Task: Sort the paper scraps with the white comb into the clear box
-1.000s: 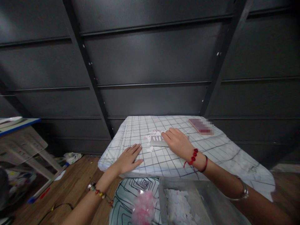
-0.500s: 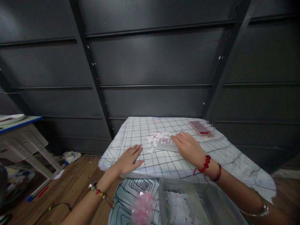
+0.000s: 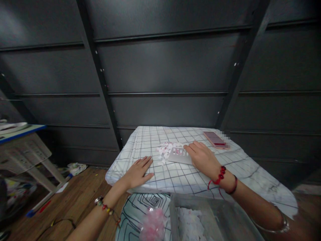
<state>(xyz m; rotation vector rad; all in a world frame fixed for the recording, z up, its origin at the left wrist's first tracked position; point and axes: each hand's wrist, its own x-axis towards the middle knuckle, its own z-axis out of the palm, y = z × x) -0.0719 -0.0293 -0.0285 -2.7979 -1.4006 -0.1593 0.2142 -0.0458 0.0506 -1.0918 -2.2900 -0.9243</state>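
Note:
My left hand (image 3: 138, 172) lies flat on the checked cloth (image 3: 140, 140), fingers stretched out and thumb apart, holding nothing. My right hand (image 3: 203, 159) is closed on the right end of a flat white plate with a row of slots (image 3: 179, 157), which lies on the cloth. Against the plate's far and left side is a loose pile of small white and pink paper pieces (image 3: 164, 150). The right end of the plate is hidden under my fingers.
A pink phone (image 3: 215, 140) lies at the back right of the cloth. Nearer me stand a grey divided plastic bin (image 3: 173, 217) with white paper pieces (image 3: 190, 222) inside and a pink translucent bundle (image 3: 152, 226). A blue-edged table (image 3: 22, 130) is at the left, a dark panelled wall (image 3: 160, 73) behind.
The view has shifted very slightly. Both hands, the slotted plate and the paper pile look almost the same as before.

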